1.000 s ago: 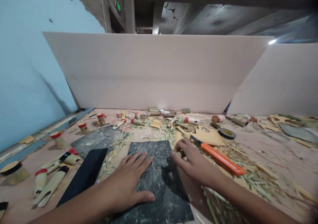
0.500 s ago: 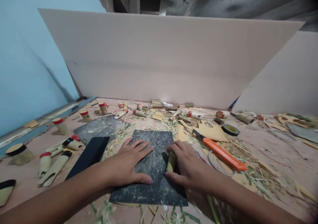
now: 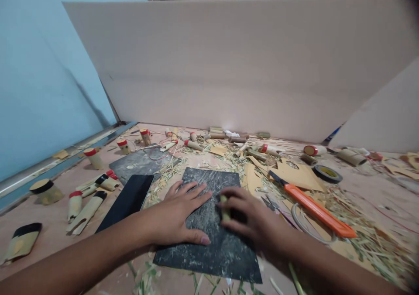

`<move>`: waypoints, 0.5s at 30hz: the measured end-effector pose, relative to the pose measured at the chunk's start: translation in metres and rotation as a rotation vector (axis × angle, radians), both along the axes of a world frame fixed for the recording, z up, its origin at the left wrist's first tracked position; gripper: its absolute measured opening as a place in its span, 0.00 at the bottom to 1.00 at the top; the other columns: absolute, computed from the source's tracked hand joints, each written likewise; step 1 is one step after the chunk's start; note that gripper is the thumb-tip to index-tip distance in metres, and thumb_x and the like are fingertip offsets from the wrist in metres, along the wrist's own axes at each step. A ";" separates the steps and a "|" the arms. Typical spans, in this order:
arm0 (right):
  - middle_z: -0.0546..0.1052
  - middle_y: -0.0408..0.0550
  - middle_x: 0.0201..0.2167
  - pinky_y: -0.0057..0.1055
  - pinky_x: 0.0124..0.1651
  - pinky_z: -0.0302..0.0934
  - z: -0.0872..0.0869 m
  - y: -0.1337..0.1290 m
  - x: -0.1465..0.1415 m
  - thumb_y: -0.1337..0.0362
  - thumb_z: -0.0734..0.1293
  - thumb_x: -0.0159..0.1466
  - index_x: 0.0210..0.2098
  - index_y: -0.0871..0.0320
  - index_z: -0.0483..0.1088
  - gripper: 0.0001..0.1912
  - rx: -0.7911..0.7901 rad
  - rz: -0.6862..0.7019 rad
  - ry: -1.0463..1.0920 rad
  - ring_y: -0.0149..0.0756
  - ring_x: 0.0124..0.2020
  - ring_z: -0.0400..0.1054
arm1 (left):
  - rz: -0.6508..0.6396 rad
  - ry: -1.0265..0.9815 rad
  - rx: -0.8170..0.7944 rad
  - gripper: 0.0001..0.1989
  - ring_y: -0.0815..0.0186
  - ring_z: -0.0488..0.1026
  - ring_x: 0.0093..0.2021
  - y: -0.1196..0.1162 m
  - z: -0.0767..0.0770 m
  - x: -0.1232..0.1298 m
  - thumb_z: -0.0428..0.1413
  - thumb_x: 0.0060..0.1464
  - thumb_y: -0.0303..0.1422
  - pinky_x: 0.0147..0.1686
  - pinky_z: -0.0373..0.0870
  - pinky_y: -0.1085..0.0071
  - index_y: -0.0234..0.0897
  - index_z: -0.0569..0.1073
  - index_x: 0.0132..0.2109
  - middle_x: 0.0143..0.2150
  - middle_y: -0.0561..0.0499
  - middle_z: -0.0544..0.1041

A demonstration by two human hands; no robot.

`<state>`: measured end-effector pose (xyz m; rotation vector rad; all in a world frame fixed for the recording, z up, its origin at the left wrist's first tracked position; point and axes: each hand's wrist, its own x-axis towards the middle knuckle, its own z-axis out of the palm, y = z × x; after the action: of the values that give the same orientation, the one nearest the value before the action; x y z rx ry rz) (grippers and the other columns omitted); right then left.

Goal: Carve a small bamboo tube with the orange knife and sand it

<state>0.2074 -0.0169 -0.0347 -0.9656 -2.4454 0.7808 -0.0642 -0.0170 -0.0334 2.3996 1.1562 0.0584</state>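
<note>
My left hand (image 3: 183, 214) lies flat with spread fingers on a dark sheet of sandpaper (image 3: 209, 262) dusted with pale powder. Between the fingers and thumb of my right hand (image 3: 250, 212) is a short green-yellow piece of bamboo (image 3: 224, 207), held over the right half of that sheet. Part of the bamboo is hidden by my fingers, and the hand is slightly blurred. I cannot tell whether the piece touches the sandpaper. Just right of my right hand lies an orange utility knife (image 3: 317, 207). A black phone (image 3: 127, 201) rests beside my left forearm.
Bamboo tubes with red or black bands (image 3: 87, 210) stand and lie on the left. Another dark sheet (image 3: 134, 166) sits behind the phone. A roll of black tape (image 3: 327, 173), cut card (image 3: 297, 175) and shavings (image 3: 369, 238) cover the right. A pale board (image 3: 229, 63) rises behind.
My right hand has lifted slightly and turned, with the bamboo piece still in its fingers. The left hand stays flat on the sandpaper. The view has shifted a little.
</note>
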 end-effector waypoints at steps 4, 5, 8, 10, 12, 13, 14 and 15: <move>0.70 0.55 0.62 0.47 0.64 0.63 0.000 0.004 -0.002 0.55 0.71 0.68 0.51 0.51 0.80 0.14 0.027 -0.088 0.003 0.49 0.61 0.66 | 0.024 0.032 -0.015 0.52 0.44 0.39 0.77 0.000 0.002 0.000 0.56 0.51 0.66 0.72 0.28 0.40 0.53 0.49 0.76 0.78 0.47 0.43; 0.70 0.54 0.62 0.46 0.64 0.63 0.000 0.004 -0.001 0.54 0.72 0.67 0.53 0.50 0.79 0.17 0.006 -0.001 -0.013 0.49 0.62 0.66 | 0.027 0.039 -0.023 0.52 0.44 0.39 0.77 0.000 0.002 0.000 0.56 0.52 0.66 0.72 0.28 0.40 0.53 0.49 0.76 0.78 0.47 0.43; 0.72 0.53 0.61 0.44 0.64 0.63 0.002 0.006 0.001 0.56 0.70 0.70 0.50 0.50 0.81 0.12 0.004 0.027 -0.020 0.46 0.61 0.67 | 0.015 0.040 -0.018 0.52 0.44 0.40 0.77 -0.001 0.001 0.000 0.55 0.52 0.66 0.71 0.27 0.39 0.52 0.48 0.76 0.78 0.46 0.43; 0.74 0.55 0.59 0.49 0.65 0.62 0.002 0.007 0.002 0.58 0.70 0.70 0.48 0.52 0.82 0.11 0.073 -0.097 -0.017 0.49 0.61 0.67 | 0.011 0.023 0.007 0.52 0.42 0.42 0.77 0.000 -0.001 0.000 0.55 0.52 0.67 0.71 0.27 0.37 0.52 0.49 0.76 0.78 0.45 0.45; 0.72 0.56 0.61 0.46 0.64 0.63 -0.001 0.006 0.000 0.57 0.71 0.69 0.52 0.53 0.80 0.14 0.075 -0.050 -0.006 0.49 0.62 0.67 | 0.002 0.016 0.022 0.52 0.41 0.43 0.76 0.001 -0.001 0.000 0.55 0.52 0.67 0.70 0.29 0.35 0.51 0.50 0.76 0.78 0.44 0.47; 0.71 0.55 0.62 0.44 0.64 0.64 -0.002 0.004 -0.001 0.55 0.74 0.66 0.53 0.51 0.80 0.17 0.053 0.047 -0.014 0.48 0.62 0.67 | -0.002 0.020 0.024 0.52 0.41 0.44 0.76 0.001 -0.001 0.000 0.55 0.52 0.67 0.70 0.30 0.35 0.50 0.50 0.76 0.78 0.43 0.48; 0.72 0.53 0.61 0.42 0.63 0.65 -0.003 0.001 -0.003 0.54 0.75 0.64 0.53 0.50 0.80 0.18 0.033 0.080 -0.013 0.46 0.61 0.68 | -0.006 0.029 0.024 0.52 0.41 0.44 0.76 0.001 -0.001 0.000 0.55 0.51 0.67 0.70 0.30 0.35 0.50 0.50 0.76 0.78 0.44 0.48; 0.73 0.52 0.60 0.41 0.61 0.67 -0.004 -0.002 -0.005 0.54 0.75 0.65 0.51 0.50 0.81 0.16 0.036 -0.003 0.003 0.45 0.59 0.70 | -0.008 0.040 0.023 0.52 0.41 0.44 0.76 0.001 0.000 0.000 0.55 0.52 0.67 0.70 0.30 0.35 0.50 0.51 0.75 0.78 0.44 0.48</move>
<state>0.2024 -0.0185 -0.0388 -0.9533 -2.4464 0.7342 -0.0647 -0.0159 -0.0335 2.4351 1.1703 0.0217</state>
